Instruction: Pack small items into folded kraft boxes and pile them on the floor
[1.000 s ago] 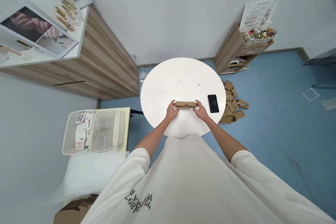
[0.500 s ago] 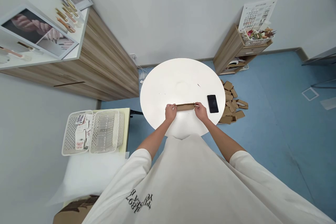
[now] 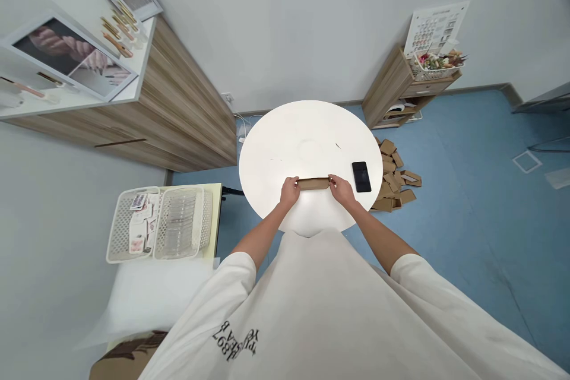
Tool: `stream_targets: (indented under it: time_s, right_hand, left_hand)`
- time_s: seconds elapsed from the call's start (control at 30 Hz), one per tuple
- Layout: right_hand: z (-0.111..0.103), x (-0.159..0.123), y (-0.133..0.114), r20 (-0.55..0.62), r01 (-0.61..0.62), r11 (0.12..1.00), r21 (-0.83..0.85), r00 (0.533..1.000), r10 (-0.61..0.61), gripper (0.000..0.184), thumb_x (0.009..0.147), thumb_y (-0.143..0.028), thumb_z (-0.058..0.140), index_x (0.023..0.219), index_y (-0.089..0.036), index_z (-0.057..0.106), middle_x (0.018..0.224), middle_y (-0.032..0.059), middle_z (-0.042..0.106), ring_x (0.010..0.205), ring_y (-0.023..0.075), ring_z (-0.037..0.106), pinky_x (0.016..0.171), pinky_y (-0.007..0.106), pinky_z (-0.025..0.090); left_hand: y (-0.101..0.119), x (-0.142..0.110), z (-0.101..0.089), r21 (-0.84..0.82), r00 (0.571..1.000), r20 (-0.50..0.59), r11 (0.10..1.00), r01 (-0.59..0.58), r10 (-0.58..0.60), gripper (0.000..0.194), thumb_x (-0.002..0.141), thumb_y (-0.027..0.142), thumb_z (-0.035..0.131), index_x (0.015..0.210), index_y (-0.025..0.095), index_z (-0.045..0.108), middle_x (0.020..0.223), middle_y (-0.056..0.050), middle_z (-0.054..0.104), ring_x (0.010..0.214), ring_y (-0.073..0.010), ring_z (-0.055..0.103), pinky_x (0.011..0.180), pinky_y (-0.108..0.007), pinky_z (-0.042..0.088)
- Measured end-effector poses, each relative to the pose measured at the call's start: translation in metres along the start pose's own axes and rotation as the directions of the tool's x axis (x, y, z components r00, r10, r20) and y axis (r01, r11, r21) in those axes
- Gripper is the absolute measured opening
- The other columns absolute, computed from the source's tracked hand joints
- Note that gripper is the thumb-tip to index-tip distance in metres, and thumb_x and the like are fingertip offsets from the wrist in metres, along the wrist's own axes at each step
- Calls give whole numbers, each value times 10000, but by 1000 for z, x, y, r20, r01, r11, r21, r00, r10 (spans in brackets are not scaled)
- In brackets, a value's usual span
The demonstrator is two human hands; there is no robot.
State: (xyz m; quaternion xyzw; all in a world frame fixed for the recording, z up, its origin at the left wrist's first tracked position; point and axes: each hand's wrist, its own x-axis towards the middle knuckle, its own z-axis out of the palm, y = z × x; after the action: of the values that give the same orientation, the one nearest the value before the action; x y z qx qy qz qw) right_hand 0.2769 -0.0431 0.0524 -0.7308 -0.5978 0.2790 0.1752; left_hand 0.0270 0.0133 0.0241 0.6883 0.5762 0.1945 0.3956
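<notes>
A small, narrow brown cardboard box [image 3: 313, 184] is held just over the near part of the round white table [image 3: 285, 130]. My left hand [image 3: 290, 191] grips its left end, fingers closed at the corner. At the opposite end my right hand [image 3: 341, 189] pinches the right corner. The long side of the box faces me, and its inside is mostly hidden. To the right of my right hand a black phone [image 3: 361, 177] lies flat on the tabletop.
Several cardboard boxes [image 3: 392, 184] lie piled on the blue floor right of the table. At left, white baskets [image 3: 158, 222] hold cards and clear plastic pieces. Wooden cabinets [image 3: 187, 101] stand back left, a small shelf unit [image 3: 387, 89] back right.
Both hands keep their hold on the box ends. The box's upper edge looks slightly narrower, and the whole view has shifted a little.
</notes>
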Motion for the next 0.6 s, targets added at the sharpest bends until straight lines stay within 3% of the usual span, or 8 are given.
stream_targets:
  time_s: [0.3, 0.6]
  right_hand:
    - [-3, 4, 5, 51, 30, 996, -83, 998, -26, 372, 970, -226, 513, 1329, -226, 611, 1067, 50, 764, 1022, 237, 693, 893, 328, 494]
    - [-1, 1, 2, 38, 43, 992, -116, 999, -39, 413, 990, -224, 455, 1384, -224, 577, 1139, 69, 728, 1045, 240, 661, 908, 335, 478]
  left_hand:
    - [-6, -2, -2, 82, 997, 34, 994, -77, 74, 422, 922, 85, 489, 1312, 185, 615, 1113, -89, 578, 970, -202, 634, 954, -356, 505]
    - [-6, -2, 0, 102, 995, 50, 990, -94, 90, 434, 919, 91, 486, 1325, 188, 604, 1116, -85, 570, 982, -203, 627, 955, -350, 505]
